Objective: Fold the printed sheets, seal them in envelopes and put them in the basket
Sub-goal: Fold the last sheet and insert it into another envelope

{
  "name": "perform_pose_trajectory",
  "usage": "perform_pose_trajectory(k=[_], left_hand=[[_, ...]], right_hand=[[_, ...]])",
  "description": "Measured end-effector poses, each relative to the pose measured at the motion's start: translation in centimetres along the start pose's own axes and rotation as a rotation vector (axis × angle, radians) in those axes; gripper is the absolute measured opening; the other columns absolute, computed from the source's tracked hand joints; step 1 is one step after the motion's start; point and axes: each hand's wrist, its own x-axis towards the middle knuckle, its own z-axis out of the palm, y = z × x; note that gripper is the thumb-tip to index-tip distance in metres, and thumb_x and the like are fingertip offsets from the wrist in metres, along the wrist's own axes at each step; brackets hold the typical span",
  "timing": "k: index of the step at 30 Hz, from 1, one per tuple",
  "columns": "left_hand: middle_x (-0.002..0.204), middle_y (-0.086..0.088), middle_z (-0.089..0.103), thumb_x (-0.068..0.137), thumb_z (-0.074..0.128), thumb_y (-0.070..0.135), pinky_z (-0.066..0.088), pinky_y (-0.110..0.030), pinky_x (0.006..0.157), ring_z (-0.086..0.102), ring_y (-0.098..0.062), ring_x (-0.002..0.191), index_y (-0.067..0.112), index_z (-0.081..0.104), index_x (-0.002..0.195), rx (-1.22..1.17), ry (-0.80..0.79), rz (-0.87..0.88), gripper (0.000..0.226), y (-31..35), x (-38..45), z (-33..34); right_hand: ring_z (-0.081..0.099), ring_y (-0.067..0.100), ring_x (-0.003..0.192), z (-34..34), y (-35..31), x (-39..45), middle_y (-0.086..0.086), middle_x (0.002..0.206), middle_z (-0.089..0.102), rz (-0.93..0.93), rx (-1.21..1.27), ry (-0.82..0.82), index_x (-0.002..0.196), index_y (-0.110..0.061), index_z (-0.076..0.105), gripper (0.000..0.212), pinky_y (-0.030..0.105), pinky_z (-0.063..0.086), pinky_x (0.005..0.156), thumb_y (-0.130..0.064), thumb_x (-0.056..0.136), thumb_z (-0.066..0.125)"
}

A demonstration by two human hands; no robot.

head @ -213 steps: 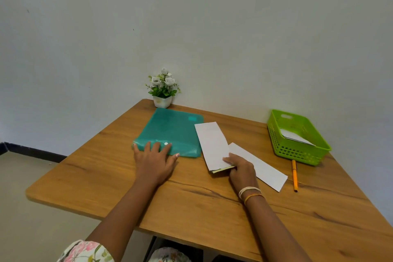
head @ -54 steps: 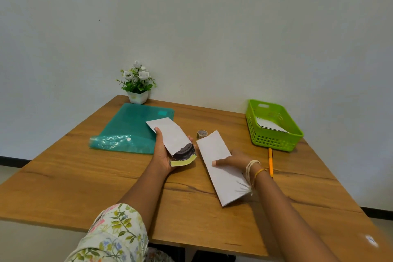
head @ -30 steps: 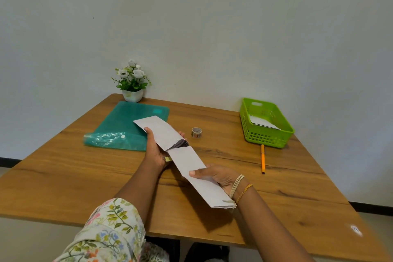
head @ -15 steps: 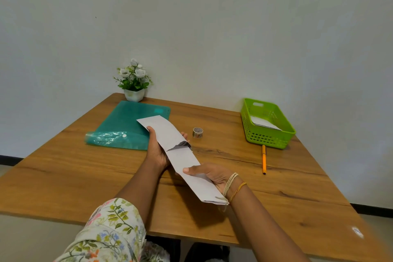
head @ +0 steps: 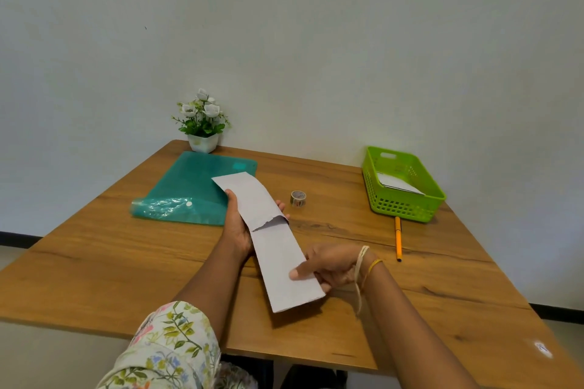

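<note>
left hand [head: 237,227]: gripping, raised | right hand [head: 328,265]: pinching, thumb on top

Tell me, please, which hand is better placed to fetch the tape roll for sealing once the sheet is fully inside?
Probably the left hand: its fingertips lie nearest the tape roll. The right hand sits nearer the person, pinching the envelope, while the folded sheet remains only partly inserted.

No readable text, label, brand or number anywhere. The tape roll [head: 298,198] on the table carries a printed pattern too small to make out (could be lettering, can't tell), and the envelope [head: 286,265] and folded sheet [head: 249,196] show only blank white faces, as does the paper in the green basket [head: 407,205].
</note>
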Motion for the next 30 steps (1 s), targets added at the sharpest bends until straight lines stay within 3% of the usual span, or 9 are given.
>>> perform_pose_trajectory(k=[4, 7, 9, 12, 16, 18, 24, 27, 30], left_hand=[[0.124, -0.029, 0.059, 0.074, 0.042, 0.084, 0.053, -0.061, 0.081, 0.062, -0.04, 0.106, 0.01, 0.049, 0.133, -0.005, 0.0, -0.009, 0.095, -0.1, 0.0, 0.1], [0.127, -0.029, 0.058, 0.074, 0.044, 0.083, 0.047, -0.062, 0.091, 0.059, -0.041, 0.114, 0.01, 0.048, 0.131, 0.02, 0.001, -0.024, 0.093, -0.1, 0.1, 0.0], [0.128, -0.028, 0.057, 0.074, 0.043, 0.083, 0.044, -0.062, 0.096, 0.057, -0.041, 0.116, 0.01, 0.046, 0.134, 0.044, 0.002, -0.021, 0.094, -0.1, 0.3, -0.1], [0.128, -0.027, 0.058, 0.074, 0.042, 0.084, 0.044, -0.059, 0.097, 0.059, -0.04, 0.114, 0.011, 0.045, 0.136, 0.036, 0.025, -0.015, 0.096, 0.1, 0.4, -0.4], [0.125, -0.024, 0.06, 0.071, 0.04, 0.087, 0.048, -0.057, 0.093, 0.06, -0.04, 0.109, 0.012, 0.045, 0.137, 0.046, 0.019, -0.031, 0.1, 0.2, 0.3, -0.4], [0.119, -0.025, 0.063, 0.074, 0.04, 0.085, 0.047, -0.057, 0.095, 0.062, -0.039, 0.104, 0.012, 0.047, 0.135, 0.038, 0.019, -0.019, 0.096, 0.1, 0.3, -0.3], [0.119, -0.026, 0.063, 0.075, 0.041, 0.083, 0.05, -0.059, 0.089, 0.064, -0.04, 0.103, 0.009, 0.047, 0.132, 0.032, 0.0, -0.029, 0.093, -0.1, 0.2, -0.1], [0.116, -0.029, 0.064, 0.079, 0.041, 0.08, 0.05, -0.06, 0.088, 0.062, -0.042, 0.107, 0.009, 0.047, 0.127, 0.038, 0.004, -0.035, 0.086, -0.1, 0.1, 0.2], [0.118, -0.032, 0.062, 0.081, 0.045, 0.075, 0.047, -0.06, 0.095, 0.059, -0.045, 0.113, 0.009, 0.041, 0.133, 0.043, -0.012, -0.051, 0.083, -0.2, 0.3, 0.2]], right_hand=[[0.064, 0.008, 0.057, -0.1, -0.6, 1.1, 0.006, 0.08, 0.067, -0.088, 0.243, 0.314, 0.093, -0.004, 0.063, 0.017, 0.015, 0.048, 0.04, -0.01, 0.08, 0.073], [0.065, 0.016, 0.071, 0.9, -1.0, 3.5, 0.013, 0.099, 0.067, -0.257, 0.57, 0.567, 0.108, 0.002, 0.062, 0.034, 0.018, 0.049, 0.04, -0.006, 0.078, 0.075], [0.065, 0.018, 0.075, 1.9, -1.0, 4.4, 0.013, 0.101, 0.067, -0.347, 0.63, 0.636, 0.109, 0.003, 0.059, 0.036, 0.022, 0.052, 0.044, -0.006, 0.079, 0.075], [0.066, 0.023, 0.087, 2.6, -0.9, 3.9, 0.015, 0.101, 0.066, -0.417, 0.632, 0.472, 0.101, -0.001, 0.059, 0.022, 0.028, 0.059, 0.059, -0.001, 0.082, 0.069], [0.063, 0.03, 0.102, 1.3, -0.4, 2.5, 0.023, 0.126, 0.054, -0.493, 0.564, 0.213, 0.118, 0.007, 0.055, 0.042, 0.031, 0.06, 0.073, 0.02, 0.078, 0.059], [0.065, 0.028, 0.096, 1.0, -0.2, 2.7, 0.02, 0.121, 0.058, -0.525, 0.512, 0.282, 0.116, 0.005, 0.058, 0.039, 0.03, 0.06, 0.069, 0.019, 0.079, 0.06], [0.062, 0.02, 0.049, 2.0, -0.3, 4.6, 0.015, 0.069, 0.069, -0.562, 0.343, 0.72, 0.096, -0.004, 0.057, 0.03, 0.03, 0.053, 0.046, -0.004, 0.074, 0.078], [0.055, 0.019, 0.04, 2.1, -0.4, 6.2, 0.012, 0.063, 0.065, -0.569, 0.115, 0.977, 0.084, -0.013, 0.052, 0.031, 0.026, 0.045, 0.037, -0.017, 0.071, 0.08], [0.061, 0.022, 0.043, 2.4, -0.5, 6.8, 0.015, 0.066, 0.066, -0.575, 0.07, 1.095, 0.082, -0.012, 0.054, 0.021, 0.038, 0.054, 0.043, -0.016, 0.074, 0.073]])
